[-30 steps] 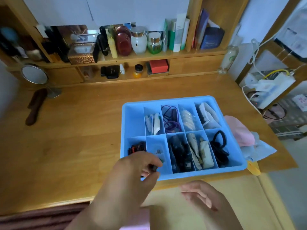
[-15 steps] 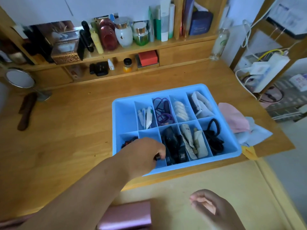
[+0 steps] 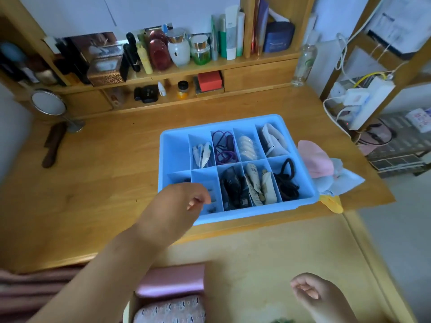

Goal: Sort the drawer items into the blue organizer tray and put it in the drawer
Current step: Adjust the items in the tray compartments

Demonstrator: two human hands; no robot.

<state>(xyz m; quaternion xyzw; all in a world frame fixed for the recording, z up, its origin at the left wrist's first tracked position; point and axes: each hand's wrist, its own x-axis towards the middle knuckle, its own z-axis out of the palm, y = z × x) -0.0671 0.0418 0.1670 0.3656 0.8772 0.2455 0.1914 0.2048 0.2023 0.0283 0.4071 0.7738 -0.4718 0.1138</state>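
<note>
We are at the sorting step: our left hand [image 3: 184,203] hovers over the lower-left compartments of the blue organizer tray [image 3: 235,216], centre frame on the desk [image 3: 93,183], fingers loosely curled, seemingly empty. Our right hand [image 3: 319,296], lower right, hangs loosely curled. Next we likely fetch another item.

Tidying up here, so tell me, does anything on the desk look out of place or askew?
The blue organizer tray sits skewed, its right end at the desk edge; pink and blue cloths lie bunched beside it, overhanging.

2 bare forearms, no sleeves; hands [image 3: 177,206] [image 3: 312,292] ungloved, ringless
</note>
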